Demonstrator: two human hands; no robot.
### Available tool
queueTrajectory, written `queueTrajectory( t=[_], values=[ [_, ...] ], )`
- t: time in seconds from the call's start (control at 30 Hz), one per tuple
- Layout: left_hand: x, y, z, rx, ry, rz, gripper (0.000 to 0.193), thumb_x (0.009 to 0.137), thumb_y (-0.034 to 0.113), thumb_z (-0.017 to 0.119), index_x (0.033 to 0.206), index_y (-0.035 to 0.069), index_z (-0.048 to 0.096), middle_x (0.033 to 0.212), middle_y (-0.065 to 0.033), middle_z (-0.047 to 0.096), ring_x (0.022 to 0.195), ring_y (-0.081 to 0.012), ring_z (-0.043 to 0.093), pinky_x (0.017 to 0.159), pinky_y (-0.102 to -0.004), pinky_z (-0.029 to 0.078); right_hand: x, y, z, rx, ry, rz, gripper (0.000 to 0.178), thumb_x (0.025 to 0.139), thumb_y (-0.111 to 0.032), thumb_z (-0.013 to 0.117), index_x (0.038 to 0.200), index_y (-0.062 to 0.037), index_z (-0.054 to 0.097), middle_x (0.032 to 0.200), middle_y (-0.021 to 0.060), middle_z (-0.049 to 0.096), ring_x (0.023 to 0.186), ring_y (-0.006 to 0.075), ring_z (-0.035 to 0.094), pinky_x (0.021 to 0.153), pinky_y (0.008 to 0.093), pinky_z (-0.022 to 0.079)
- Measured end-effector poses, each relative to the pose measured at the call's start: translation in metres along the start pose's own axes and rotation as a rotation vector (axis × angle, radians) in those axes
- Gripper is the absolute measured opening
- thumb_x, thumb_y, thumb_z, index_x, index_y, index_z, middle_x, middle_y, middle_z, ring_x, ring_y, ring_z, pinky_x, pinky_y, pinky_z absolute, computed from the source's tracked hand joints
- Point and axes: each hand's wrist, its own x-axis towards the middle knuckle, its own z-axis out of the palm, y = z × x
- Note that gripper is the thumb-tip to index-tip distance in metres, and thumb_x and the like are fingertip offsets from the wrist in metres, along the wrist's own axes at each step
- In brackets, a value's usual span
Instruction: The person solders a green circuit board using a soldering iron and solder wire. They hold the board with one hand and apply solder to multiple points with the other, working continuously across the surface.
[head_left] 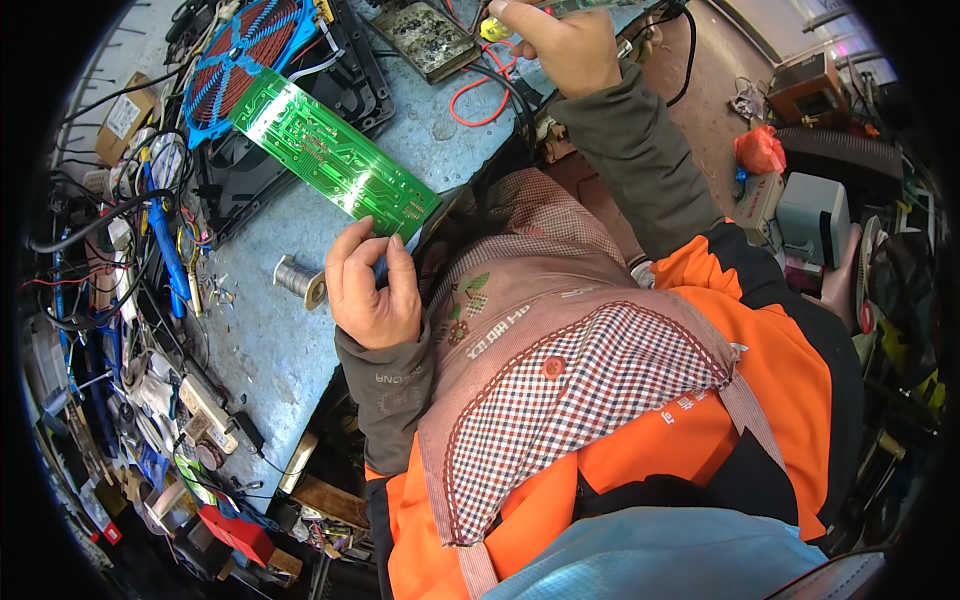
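Observation:
My left hand (pixel 375 290) pinches the near right end of a long green circuit board (pixel 325 150) between thumb and fingers. The board's track side faces up, with bright glare on it, and it slants over the blue bench. Beside that hand lies a small spool of grey wire (pixel 298 280), which looks like solder. At the top of the view, my right hand (pixel 570 45) is closed around a slim tool, partly cut off by the frame edge. Something yellow (pixel 494 28) shows by its fingertips; I cannot tell the tool's kind.
A copper coil in a blue frame (pixel 236 55) sits in a black housing behind the board. Near my right hand are a dirty metal block (pixel 428 40) and a red wire (pixel 480 95). Tools and cables (pixel 165 240) crowd the left side; boxes (pixel 810 215) stand right.

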Motion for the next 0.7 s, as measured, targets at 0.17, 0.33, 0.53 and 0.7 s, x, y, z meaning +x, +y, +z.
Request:
queueTrajectory(
  t=[0.17, 0.33, 0.53, 0.7],
  values=[
    [0.001, -0.001, 0.001, -0.021, -0.019, -0.026, 0.013, 0.091, -0.001, 0.08, 0.099, 0.0, 0.07, 0.116, -0.0219, 0.075, 0.101, -0.0334, 0.073, 0.089, -0.0407, 0.058, 0.001, 0.001, 0.0, 0.138, 0.045, 0.14, 0.013, 0.099, -0.009, 0.073, 0.089, -0.0011, 0.069, 0.079, 0.01, 0.076, 0.058, 0.0142, 0.065, 0.053, 0.0288, 0.05],
    [0.001, 0.0, 0.004, -0.045, -0.021, -0.053, 0.012, 0.091, -0.001, 0.079, 0.098, -0.001, 0.069, 0.114, -0.0221, 0.076, 0.1, -0.0334, 0.074, 0.088, -0.0403, 0.058, 0.004, -0.01, 0.002, 0.169, 0.042, 0.188, 0.018, 0.1, -0.012, 0.073, 0.088, -0.0004, 0.068, 0.077, 0.011, 0.075, 0.054, 0.0156, 0.065, 0.049, 0.0309, 0.05],
    [0.001, 0.004, 0.003, -0.064, -0.007, -0.094, 0.011, 0.091, -0.002, 0.078, 0.098, -0.001, 0.069, 0.113, -0.0222, 0.076, 0.097, -0.0341, 0.074, 0.087, -0.0403, 0.059, 0.013, -0.005, 0.0, -0.039, 0.041, 0.156, 0.021, 0.101, -0.016, 0.072, 0.088, -0.0008, 0.067, 0.075, 0.0115, 0.073, 0.057, 0.0149, 0.066, 0.053, 0.0283, 0.051],
    [0.004, -0.001, 0.005, -0.034, 0.01, -0.034, 0.012, 0.088, -0.003, 0.079, 0.096, -0.001, 0.07, 0.111, -0.0225, 0.076, 0.095, -0.0343, 0.075, 0.085, -0.0394, 0.059, -0.008, -0.012, 0.005, 0.196, 0.36, -0.271, 0.016, 0.104, -0.016, 0.066, 0.099, -0.0007, 0.065, 0.076, 0.009, 0.069, 0.058, 0.0128, 0.061, 0.056, 0.0279, 0.053]
  ],
)
